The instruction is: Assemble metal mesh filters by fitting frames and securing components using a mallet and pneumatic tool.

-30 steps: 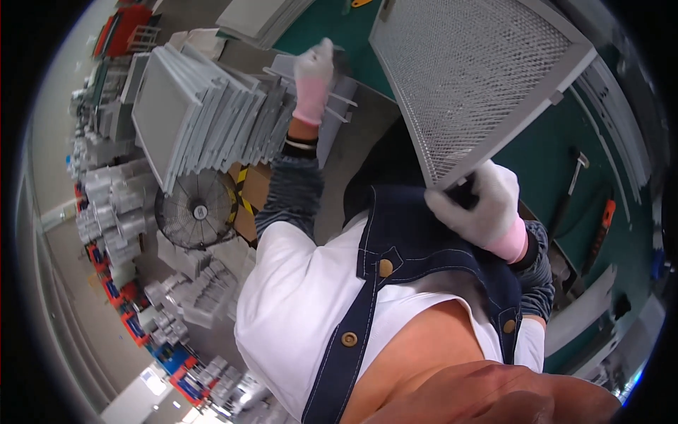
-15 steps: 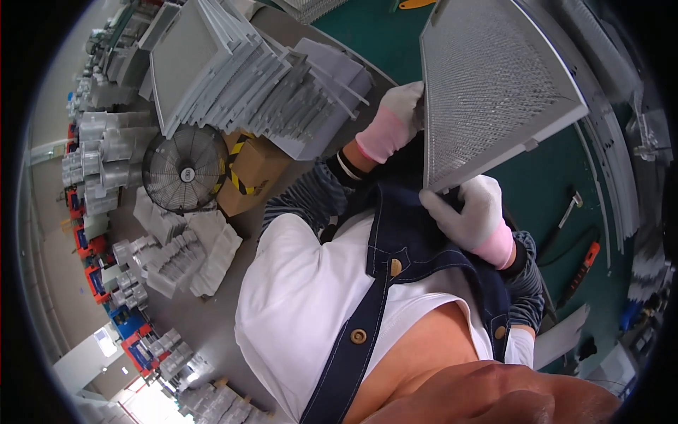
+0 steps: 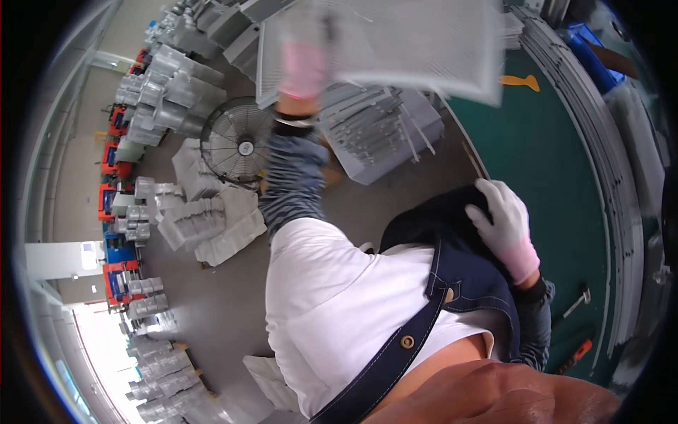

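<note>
My left hand (image 3: 305, 60), in a white glove with a pink cuff, is stretched to the far left and smeared by motion. It grips the edge of a framed metal mesh panel (image 3: 424, 46), also blurred. The panel is over a stack of similar framed panels (image 3: 378, 127), hiding part of it. My right hand (image 3: 505, 219), gloved the same way, is beside the dark apron at the edge of the green work table (image 3: 558, 169). Its fingers are apart and hold nothing.
A yellow scraper-like tool (image 3: 520, 82), a hammer (image 3: 580, 300) and an orange-handled cutter (image 3: 575, 355) lie on the table. Long metal strips (image 3: 600, 141) line its right side. A black floor fan (image 3: 244, 141) and wrapped bundles (image 3: 191, 222) stand on the floor at left.
The panel has gone from in front of me to the far left over the stack, carried by my left hand. My right hand has let go of it. The view has turned left.
</note>
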A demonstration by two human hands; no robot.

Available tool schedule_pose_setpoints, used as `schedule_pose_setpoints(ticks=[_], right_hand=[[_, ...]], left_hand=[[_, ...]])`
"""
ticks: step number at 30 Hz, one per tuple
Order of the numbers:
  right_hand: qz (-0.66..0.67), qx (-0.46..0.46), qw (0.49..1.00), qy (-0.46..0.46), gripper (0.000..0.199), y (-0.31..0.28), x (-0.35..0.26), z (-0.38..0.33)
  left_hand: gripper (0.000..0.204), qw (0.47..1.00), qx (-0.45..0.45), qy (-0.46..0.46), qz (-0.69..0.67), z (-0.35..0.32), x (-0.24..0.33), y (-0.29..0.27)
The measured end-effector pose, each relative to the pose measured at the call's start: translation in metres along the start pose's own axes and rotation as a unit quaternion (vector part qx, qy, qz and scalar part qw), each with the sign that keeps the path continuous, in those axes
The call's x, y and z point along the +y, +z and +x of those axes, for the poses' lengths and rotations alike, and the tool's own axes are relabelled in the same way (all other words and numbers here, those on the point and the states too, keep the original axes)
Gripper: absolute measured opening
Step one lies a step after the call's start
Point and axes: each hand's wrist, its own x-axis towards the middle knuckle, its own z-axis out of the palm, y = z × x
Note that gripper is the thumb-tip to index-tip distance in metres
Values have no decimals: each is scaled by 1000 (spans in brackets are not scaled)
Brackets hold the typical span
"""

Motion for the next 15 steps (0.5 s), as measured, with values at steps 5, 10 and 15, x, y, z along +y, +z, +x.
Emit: schedule_pose_setpoints(ticks=[5,10,15], right_hand=[[-24,-8,993,119,31,-15,46,-36],[-37,7,980,197,29,-37,66,-69],[-223,4,927,301,27,-111,135,-119]], left_hand=[[40,953,-155,-243,-93,11,-179,-39],[36,949,-134,-279,-60,20,-164,-37],[32,939,-146,-311,-6,46,-135,-57]])
